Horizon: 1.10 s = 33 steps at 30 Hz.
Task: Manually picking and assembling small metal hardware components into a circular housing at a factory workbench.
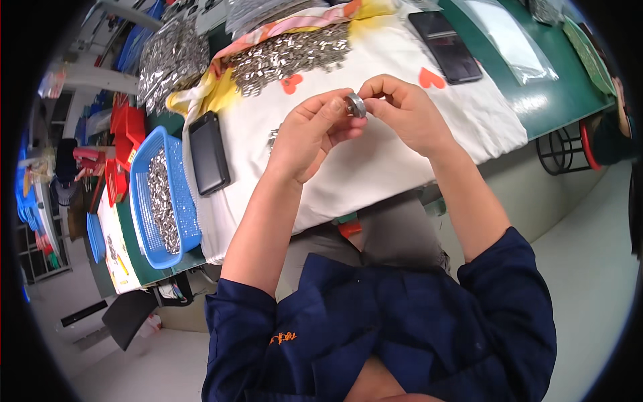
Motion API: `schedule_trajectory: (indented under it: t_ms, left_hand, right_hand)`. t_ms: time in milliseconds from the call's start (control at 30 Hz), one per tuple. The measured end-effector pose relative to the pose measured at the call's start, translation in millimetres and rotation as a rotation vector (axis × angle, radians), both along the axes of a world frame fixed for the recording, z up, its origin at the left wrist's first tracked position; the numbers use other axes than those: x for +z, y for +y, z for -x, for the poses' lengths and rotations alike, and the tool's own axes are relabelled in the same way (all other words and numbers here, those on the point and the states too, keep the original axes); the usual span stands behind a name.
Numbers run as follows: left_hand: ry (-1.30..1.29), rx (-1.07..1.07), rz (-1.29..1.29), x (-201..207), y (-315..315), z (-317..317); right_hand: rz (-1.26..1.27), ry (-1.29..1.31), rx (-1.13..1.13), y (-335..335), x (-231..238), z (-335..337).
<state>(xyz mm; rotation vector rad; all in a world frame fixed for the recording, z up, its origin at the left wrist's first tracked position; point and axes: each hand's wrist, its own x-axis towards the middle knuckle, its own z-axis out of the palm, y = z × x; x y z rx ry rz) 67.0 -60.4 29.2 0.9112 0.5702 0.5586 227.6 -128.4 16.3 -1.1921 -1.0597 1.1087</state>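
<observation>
"While the left hand (305, 134) is pinching a metal ring (360, 105) over the white cloth (382, 167), the right hand (412, 119) pinching at its rim, what's the blue basket (185, 191) holding?"

"It's holding small silvery metal pieces (161, 197)."

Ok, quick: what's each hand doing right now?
Left hand: closed, holding a round metal ring.
Right hand: bent in at the ring's right edge; whether it grips anything can't be told.

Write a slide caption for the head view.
Two hands at a round metal piece above a white cloth, small metal parts heaped beyond.
</observation>
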Motion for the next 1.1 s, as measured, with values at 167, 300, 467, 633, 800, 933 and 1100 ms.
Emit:
schedule_trajectory:
  t_ms: [167,300,467,633,800,933,1100]
  left_hand:
    - [-0.004,-0.073,0.041,5,-25,-26]
    - [-0.029,-0.119,0.076,2,-34,-38]
    - [-0.076,-0.147,0.078,-2,-37,-44]
    - [-0.085,-0.125,0.070,-4,-36,-46]
    - [-0.102,-0.108,-0.002,-7,-36,-46]
    - [-0.114,-0.074,0.004,-10,-36,-48]
    - [-0.063,-0.043,-0.012,-10,-34,-49]
  right_hand:
    - [-0.036,0.191,0.072,-28,2,-26]
    - [-0.034,0.306,0.130,-41,1,-39]
    - [-0.053,0.331,0.135,-45,-2,-44]
    - [-0.013,0.320,0.116,-43,-2,-44]
    - [-0.027,0.321,0.144,-37,-10,-44]
    - [0.023,0.324,0.167,-34,-9,-44]
    - [0.075,0.442,0.164,-31,-10,-44]
